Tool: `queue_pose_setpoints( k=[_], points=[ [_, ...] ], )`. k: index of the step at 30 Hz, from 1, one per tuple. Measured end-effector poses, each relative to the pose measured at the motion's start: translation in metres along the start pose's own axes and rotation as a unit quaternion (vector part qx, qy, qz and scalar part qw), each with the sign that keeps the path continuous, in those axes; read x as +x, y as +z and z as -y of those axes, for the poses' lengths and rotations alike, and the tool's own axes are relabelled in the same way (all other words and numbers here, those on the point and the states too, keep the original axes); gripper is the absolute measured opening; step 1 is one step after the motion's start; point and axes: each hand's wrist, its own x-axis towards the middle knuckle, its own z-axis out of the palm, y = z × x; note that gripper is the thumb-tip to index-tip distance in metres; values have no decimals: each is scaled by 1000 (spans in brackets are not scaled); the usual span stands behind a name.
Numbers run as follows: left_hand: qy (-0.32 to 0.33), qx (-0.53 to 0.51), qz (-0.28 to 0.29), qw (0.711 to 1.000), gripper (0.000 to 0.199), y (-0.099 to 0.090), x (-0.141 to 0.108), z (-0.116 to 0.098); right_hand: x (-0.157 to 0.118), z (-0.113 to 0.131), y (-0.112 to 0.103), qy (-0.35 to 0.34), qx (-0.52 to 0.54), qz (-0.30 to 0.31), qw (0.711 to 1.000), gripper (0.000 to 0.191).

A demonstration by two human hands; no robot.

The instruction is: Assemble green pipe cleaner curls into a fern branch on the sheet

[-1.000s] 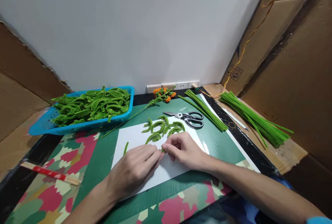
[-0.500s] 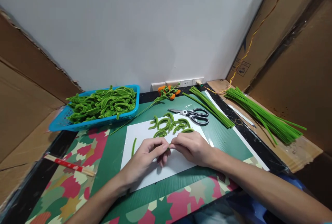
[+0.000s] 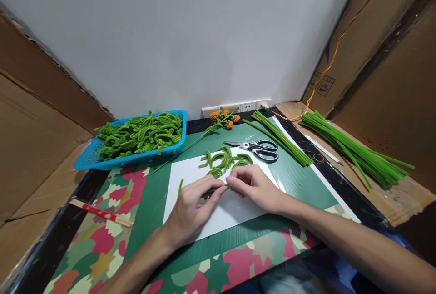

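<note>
1. Our left hand (image 3: 197, 201) closes around a green chenille stem (image 3: 209, 191), held over the white paper (image 3: 235, 212).
2. Our right hand (image 3: 254, 187) pinches its end.
3. From our hands, curled chenille pieces (image 3: 215, 173) lie at twelve o'clock, black-handled scissors (image 3: 251, 146) at one, the filled blue basket (image 3: 184, 133) at ten.
</note>
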Motion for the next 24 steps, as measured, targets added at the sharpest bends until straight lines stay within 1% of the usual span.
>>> queue_pose_setpoints(
  k=[2,3,5,6,7,9,11,14,16,17,19,20,21,22,24],
  points=[
    [108,67,-18,992,13,-4,-2,8,3,-1,2,42,75,23,996,52],
    [164,105,-20,981,16,-6,-2,12,4,-2,2,63,99,31,993,53],
    [229,172,-4,958,23,-9,-3,18,6,-2,2,86,111,43,989,53],
    [252,184,0,950,25,-11,-2,19,5,-1,1,79,90,43,992,51],
    [259,184,-3,948,25,-11,-2,19,5,1,0,56,52,39,996,49],
    [237,151,-13,960,23,-11,0,15,1,4,-1,-16,-48,17,999,43],
    [171,94,-18,981,19,-8,1,9,-3,5,-2,-83,-129,-5,988,34],
    [50,18,0,999,12,-5,2,-1,-7,3,-4,-155,-193,-7,969,20],
    [2,-15,13,1000,18,-3,2,-5,-8,2,-4,-173,-204,-4,964,17],
    [-4,-26,14,1000,20,-3,3,-6,-8,2,-4,-164,-191,-6,968,19],
    [25,-24,-5,999,18,-3,3,-5,-7,3,-3,-110,-117,-4,987,23],
    [62,-3,-21,998,15,-3,3,-4,-6,3,-2,-70,-59,2,996,26],
    [113,33,-32,992,12,-4,3,-2,-5,3,-1,-28,5,12,1000,29],
    [173,84,-38,981,12,-5,2,0,-3,2,0,15,72,23,997,33],
    [283,196,-36,938,18,-6,1,5,0,-2,3,94,191,39,976,41]
  ],
)
